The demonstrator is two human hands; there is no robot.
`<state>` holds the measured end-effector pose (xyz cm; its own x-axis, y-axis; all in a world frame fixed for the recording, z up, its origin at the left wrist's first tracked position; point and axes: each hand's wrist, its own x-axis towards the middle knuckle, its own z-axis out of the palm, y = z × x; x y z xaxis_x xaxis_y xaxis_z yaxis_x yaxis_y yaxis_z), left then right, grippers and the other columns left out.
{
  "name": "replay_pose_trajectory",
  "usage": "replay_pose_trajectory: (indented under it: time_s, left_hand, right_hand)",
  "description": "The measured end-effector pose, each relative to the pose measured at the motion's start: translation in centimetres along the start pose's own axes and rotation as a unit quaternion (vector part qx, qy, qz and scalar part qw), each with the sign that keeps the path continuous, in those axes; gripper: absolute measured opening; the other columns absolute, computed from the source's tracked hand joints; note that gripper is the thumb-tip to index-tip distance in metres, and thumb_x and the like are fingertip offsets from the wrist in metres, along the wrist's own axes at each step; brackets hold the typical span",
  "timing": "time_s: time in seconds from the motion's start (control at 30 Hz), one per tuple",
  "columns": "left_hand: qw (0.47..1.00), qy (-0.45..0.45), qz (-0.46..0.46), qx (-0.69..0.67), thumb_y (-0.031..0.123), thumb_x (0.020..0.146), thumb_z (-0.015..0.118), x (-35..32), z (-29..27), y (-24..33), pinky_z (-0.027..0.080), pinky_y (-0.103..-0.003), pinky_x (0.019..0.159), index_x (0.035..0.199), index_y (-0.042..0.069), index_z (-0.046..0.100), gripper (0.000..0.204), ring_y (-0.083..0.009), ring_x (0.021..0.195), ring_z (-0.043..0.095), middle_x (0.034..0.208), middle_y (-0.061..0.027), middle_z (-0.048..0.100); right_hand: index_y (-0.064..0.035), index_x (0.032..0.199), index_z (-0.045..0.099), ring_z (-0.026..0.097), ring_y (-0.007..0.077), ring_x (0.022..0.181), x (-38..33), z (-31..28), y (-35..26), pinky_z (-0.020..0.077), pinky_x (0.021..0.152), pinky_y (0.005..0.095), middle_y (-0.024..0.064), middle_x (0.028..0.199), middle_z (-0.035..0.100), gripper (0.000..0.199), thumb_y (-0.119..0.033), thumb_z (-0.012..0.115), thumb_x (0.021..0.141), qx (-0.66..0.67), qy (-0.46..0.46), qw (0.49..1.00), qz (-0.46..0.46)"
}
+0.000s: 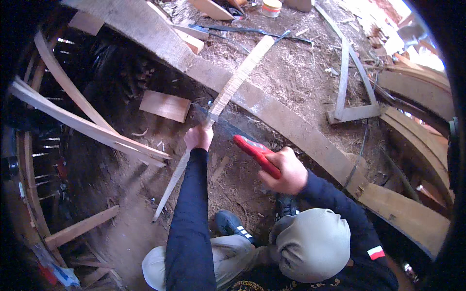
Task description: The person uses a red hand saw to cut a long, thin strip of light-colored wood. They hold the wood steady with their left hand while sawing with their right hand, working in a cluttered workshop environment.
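Note:
My right hand [287, 170] is closed round the red handle of a handsaw [253, 151]. Its thin blade runs away to the upper left and meets a long wooden strip [240, 80] just beyond my left hand. That left hand [198, 137] is wrapped round the strip, which slants from the lower left to the upper right. Farther up, the strip passes over a long wide plank [272, 114]. Left of the blade lies a short wooden block [165, 106]; the blade's far end is hard to make out against the dark ground.
Curved boards [87, 121] reach in from the left. A narrow wooden frame [353, 82] lies at the right, near stacked planks [412, 92]. At the top, a small tub [271, 8] stands on ground strewn with shavings. My shoe [230, 224] is below the strip.

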<state>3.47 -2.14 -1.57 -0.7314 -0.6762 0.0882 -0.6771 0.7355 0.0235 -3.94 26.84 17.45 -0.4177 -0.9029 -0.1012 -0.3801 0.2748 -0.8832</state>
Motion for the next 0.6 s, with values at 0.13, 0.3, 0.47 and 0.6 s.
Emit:
replay_pose_trajectory:
  time_s: [0.13, 0.3, 0.47, 0.6]
  left_hand:
    - [0.995, 0.092, 0.043, -0.022, 0.047, 0.082, 0.056, -0.8, 3.1, -1.5, 0.054, -0.049, 0.060, 0.076, 0.010, 0.069, 0.040, -0.0354, 0.065, 0.067, 0.070, -0.0171, 0.067]
    - [0.999, 0.029, -0.007, 0.017, 0.045, 0.081, 0.058, -1.1, 1.1, -0.4, 0.054, -0.049, 0.061, 0.070, 0.008, 0.068, 0.039, -0.0367, 0.066, 0.067, 0.069, -0.0173, 0.067]
    - [0.999, 0.046, 0.022, -0.005, 0.043, 0.080, 0.060, -0.7, 1.6, -1.0, 0.054, -0.049, 0.064, 0.070, 0.008, 0.068, 0.037, -0.0373, 0.070, 0.067, 0.071, -0.0187, 0.067]
    - [0.999, -0.036, -0.034, 0.003, 0.046, 0.080, 0.060, -0.5, 0.0, -0.8, 0.054, -0.051, 0.067, 0.074, 0.008, 0.069, 0.040, -0.0384, 0.072, 0.067, 0.074, -0.0194, 0.067]
  right_hand:
    - [-0.0028, 0.063, 0.052, 0.056, 0.0386, 0.054, 4.9, 5.4, 2.5, 0.0469, 0.056, 0.0454, 0.0188, 0.056, 0.054, 0.025, -0.019, 0.070, 0.071, -0.064, 0.088, 0.990, -0.090]
    - [-0.0052, 0.065, 0.055, 0.061, 0.0363, 0.057, -0.8, 0.1, -2.0, 0.0518, 0.060, 0.0450, 0.0173, 0.057, 0.056, 0.020, -0.018, 0.069, 0.071, 0.012, -0.017, 1.000, -0.021]
    - [-0.0034, 0.070, 0.053, 0.058, 0.0349, 0.053, 5.2, 4.5, 1.2, 0.0466, 0.053, 0.0417, 0.0183, 0.058, 0.054, 0.019, -0.014, 0.069, 0.070, -0.131, 0.105, 0.976, -0.136]
    - [-0.0049, 0.072, 0.055, 0.057, 0.0324, 0.051, 0.3, 1.7, -1.1, 0.0471, 0.053, 0.0400, 0.0140, 0.056, 0.052, 0.014, -0.011, 0.067, 0.070, -0.012, 0.014, 0.997, -0.079]
